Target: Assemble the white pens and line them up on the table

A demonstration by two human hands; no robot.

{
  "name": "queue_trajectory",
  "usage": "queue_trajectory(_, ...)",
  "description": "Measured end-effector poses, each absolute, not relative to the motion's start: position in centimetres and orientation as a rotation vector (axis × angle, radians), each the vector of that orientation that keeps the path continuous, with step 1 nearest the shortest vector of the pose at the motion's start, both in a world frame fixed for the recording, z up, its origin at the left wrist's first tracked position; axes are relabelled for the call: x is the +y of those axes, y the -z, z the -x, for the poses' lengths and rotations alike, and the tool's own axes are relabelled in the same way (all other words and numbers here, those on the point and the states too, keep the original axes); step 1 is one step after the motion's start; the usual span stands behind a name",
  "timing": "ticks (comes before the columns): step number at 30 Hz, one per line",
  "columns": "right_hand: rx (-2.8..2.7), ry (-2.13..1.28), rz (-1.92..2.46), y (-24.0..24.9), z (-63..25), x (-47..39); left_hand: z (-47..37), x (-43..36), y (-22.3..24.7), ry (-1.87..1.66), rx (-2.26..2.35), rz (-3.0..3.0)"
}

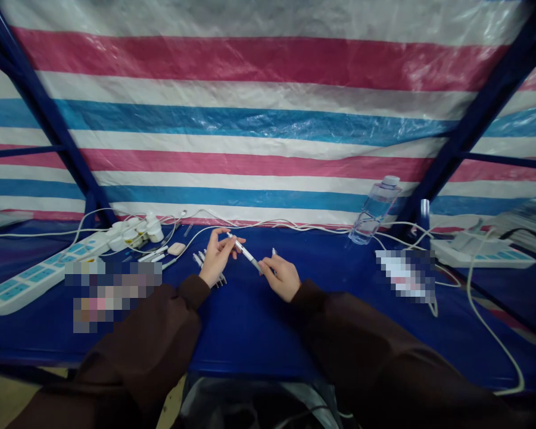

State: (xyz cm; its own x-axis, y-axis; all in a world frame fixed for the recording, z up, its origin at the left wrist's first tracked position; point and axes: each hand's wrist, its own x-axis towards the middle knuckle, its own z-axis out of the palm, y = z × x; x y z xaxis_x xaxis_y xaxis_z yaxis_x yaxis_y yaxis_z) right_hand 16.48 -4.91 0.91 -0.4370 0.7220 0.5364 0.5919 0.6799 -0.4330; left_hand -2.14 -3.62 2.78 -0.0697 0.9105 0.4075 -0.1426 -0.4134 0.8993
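Between both hands, a slim white-and-grey pen (245,252) tilts.

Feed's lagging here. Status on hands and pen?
Left hand and right hand both grip the pen, held above the table. More pens under left hand.

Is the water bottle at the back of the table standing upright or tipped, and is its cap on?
Upright in its place; the water bottle rests on its base on the blue table, looking slanted only through the lens. Its white cap is on.
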Motion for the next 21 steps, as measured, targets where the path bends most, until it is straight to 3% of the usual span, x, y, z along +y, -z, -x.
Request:
queue_trajectory(6, -2.168, -0.201, 1.052, -1.4, -15.6, -6.7, 2.7, -3.2, -1.7, -1.575, 1.197, -1.57)
queue_trajectory(10, -2.183, 0.092, 1.214, -1.3, -15.2, -7.0, 2.8, -3.3, -1.3, -1.537, 1.377, -1.863)
queue_trajectory(14, -2.238, 0.3, 1.4, -1.6, -15.2, -7.1, 2.5, -4.0, -1.2, -1.209, 1.245, -2.318)
queue_trajectory(21, -2.35, 0.256, 1.517, -1.8, -15.3, -7.4, 1.9, -4.4, -0.5, -0.67, 1.137, -2.567)
